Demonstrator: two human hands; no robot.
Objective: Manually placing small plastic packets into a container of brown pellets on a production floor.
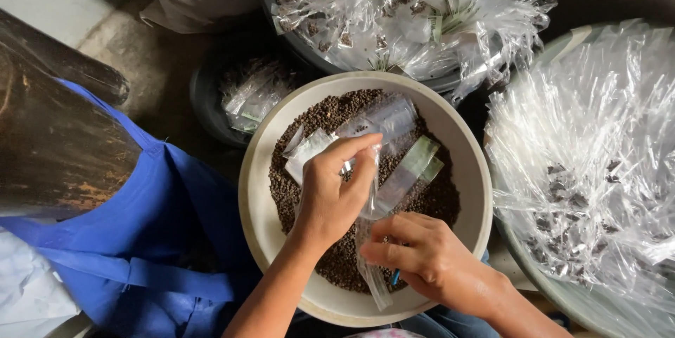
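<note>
Over the cream bowl [256, 190] of brown pellets [337, 113], the left hand [330, 194] pinches a clear bag [371, 201] by its top while the right hand [425, 254] closes on its lower part. Filled packets [394, 15] heap the far tub, and many empty bags [583, 141] wait at right.

Soft daylight from above on my hands, no hard shadows. Glare on clear bags [590, 148] at right. Upper corners dim, dark floor [151, 64] underexposed. Centre sharp; slight softness and stretch at edges.
</note>
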